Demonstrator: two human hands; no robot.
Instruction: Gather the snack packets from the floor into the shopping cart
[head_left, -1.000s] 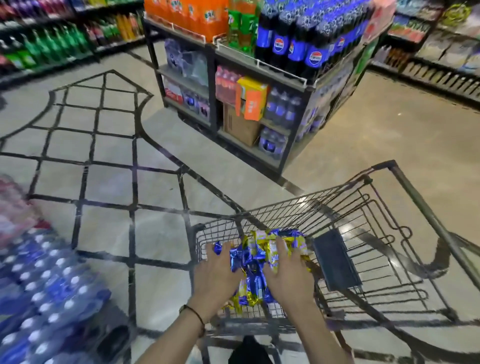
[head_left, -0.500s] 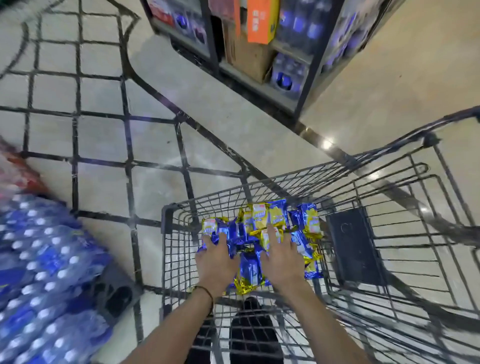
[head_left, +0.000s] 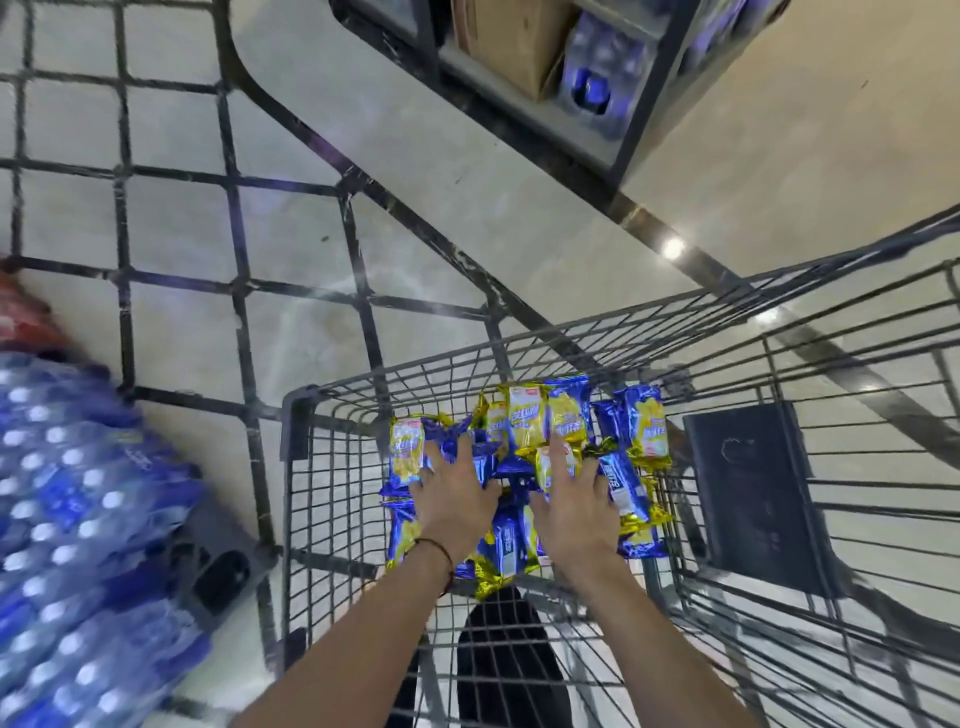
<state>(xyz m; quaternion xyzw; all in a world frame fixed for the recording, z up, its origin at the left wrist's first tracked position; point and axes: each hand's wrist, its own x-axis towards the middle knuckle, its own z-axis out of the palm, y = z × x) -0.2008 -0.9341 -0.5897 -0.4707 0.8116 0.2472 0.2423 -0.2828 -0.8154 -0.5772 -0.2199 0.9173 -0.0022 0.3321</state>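
Note:
A heap of several blue and yellow snack packets lies inside the grey wire shopping cart, near its front left corner. My left hand rests flat on the left side of the heap with fingers spread. My right hand lies on the right side, fingers straight and spread over the packets. Both forearms reach into the cart from below. The packets under my palms are partly hidden.
A dark flat pad sits in the cart to the right of the heap. Shrink-wrapped water bottle packs stand at the left. A shelf unit with a cardboard box and bottles is ahead. The tiled floor has black lines.
The camera has tilted down and closer to the cart. My hands have sunk into the cart with the packets, which now lie spread under my flattened fingers.

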